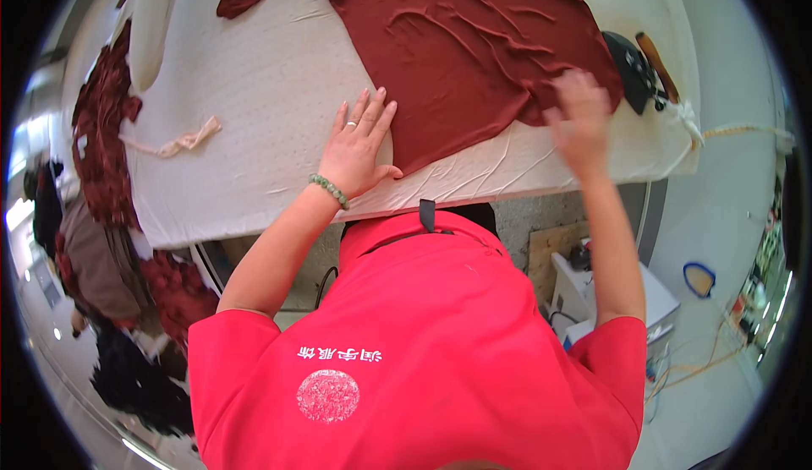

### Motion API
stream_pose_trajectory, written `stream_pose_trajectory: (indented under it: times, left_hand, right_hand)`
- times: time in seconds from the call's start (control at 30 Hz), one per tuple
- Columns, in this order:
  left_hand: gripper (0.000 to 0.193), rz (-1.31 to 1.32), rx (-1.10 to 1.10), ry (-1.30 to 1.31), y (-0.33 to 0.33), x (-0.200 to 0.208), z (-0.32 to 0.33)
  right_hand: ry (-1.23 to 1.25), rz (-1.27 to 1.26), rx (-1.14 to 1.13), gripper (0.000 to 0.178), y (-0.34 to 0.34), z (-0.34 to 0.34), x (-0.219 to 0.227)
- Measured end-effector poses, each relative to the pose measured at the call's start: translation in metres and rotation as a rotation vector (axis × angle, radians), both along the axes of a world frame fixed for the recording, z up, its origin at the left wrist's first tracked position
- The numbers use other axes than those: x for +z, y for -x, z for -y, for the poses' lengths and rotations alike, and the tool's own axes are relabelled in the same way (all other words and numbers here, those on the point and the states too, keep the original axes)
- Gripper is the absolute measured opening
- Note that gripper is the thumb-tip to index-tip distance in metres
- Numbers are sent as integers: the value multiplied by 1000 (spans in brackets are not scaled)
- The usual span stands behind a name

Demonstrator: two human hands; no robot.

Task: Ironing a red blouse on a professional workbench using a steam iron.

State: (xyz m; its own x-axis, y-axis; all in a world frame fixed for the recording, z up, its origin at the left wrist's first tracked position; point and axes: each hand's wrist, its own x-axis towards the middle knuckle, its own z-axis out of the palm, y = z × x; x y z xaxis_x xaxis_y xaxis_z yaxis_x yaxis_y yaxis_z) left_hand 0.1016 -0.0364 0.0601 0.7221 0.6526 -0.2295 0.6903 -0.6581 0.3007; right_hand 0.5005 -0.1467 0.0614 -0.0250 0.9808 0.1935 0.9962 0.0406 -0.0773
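A dark red garment (474, 64) of thin, wrinkled cloth lies over the white padded table (245, 115), with a sleeve-like strip toward the far left. My left hand (362, 144), wearing a ring and a green bead bracelet, rests flat at the left corner of its near hem, fingers spread. Over the right part of that hem is my right hand (584, 119). It is smeared by motion, so its finger grip cannot be made out. Just right of it, by the garment's edge, sits an iron (634, 73) with a dark body and brown handle.
A twisted pale cloth strip (190, 139) and a long white padded form (155, 30) are on the table's left. Dark red garments (101, 140) hang beyond that edge. At the right corner a cord (744, 131) is tied. A white machine (643, 301) stands below.
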Motion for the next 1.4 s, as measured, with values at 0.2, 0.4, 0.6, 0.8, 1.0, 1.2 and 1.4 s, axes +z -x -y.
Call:
stream_pose_trajectory:
  times: [0.2, 0.4, 0.6, 0.8, 1.0, 1.2, 1.4]
  left_hand:
    - [64, 101, 405, -7, -12, 2, 63]
    - [38, 152, 1084, 184, -49, -2, 116]
    - [32, 102, 1275, 153, -62, -7, 122]
    - [31, 426, 1438, 376, -50, -19, 125]
    - [31, 793, 1597, 792, -42, -11, 117]
    - [29, 608, 1484, 778, -34, -9, 114]
    - [29, 401, 1241, 695, 0, -14, 115]
  right_hand:
    - [-218, 351, -417, 70, -208, -52, 7]
    - [39, 124, -347, 65, -221, -50, 17]
    - [517, -325, -465, 39, -239, -72, 39]
    - [522, -527, -660, 39, -190, -113, 88]
    - [394, -426, 49, 43, -23, -145, 122]
    - [575, -298, 202, 46, 124, -159, 71]
    - [720, -129, 359, 47, 201, -120, 56]
